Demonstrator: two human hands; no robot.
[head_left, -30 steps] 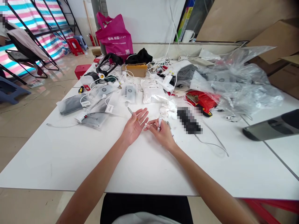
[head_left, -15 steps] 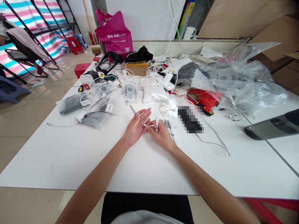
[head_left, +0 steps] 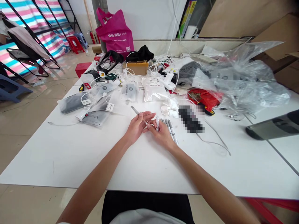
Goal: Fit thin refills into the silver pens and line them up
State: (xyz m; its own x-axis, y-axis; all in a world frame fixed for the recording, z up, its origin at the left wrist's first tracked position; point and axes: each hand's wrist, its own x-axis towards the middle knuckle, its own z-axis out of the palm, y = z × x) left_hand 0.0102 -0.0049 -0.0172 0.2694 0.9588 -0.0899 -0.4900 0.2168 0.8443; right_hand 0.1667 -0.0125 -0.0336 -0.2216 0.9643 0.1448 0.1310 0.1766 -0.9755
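My left hand (head_left: 137, 126) rests on the white table (head_left: 70, 155) near its middle, fingers curling round a thin silver pen part (head_left: 135, 110) that sticks out up and to the left. My right hand (head_left: 161, 133) lies just to its right, touching it, closed on a short white and grey pen barrel (head_left: 157, 122) held upright. Two or three grey pens (head_left: 171, 129) lie on the table right beside my right hand.
Sealed grey and white pouches (head_left: 98, 107), white cables and a cardboard box (head_left: 137, 67) fill the far half. A pink bag (head_left: 115, 32) stands behind. Clear plastic bags (head_left: 245, 81) and a red packet (head_left: 203, 98) lie right. A dark device (head_left: 273, 127) sits far right.
My left hand's fingers, spread a second ago, have curled round the silver pen part. My right hand has closed in until the two hands touch. The view has shifted slightly.
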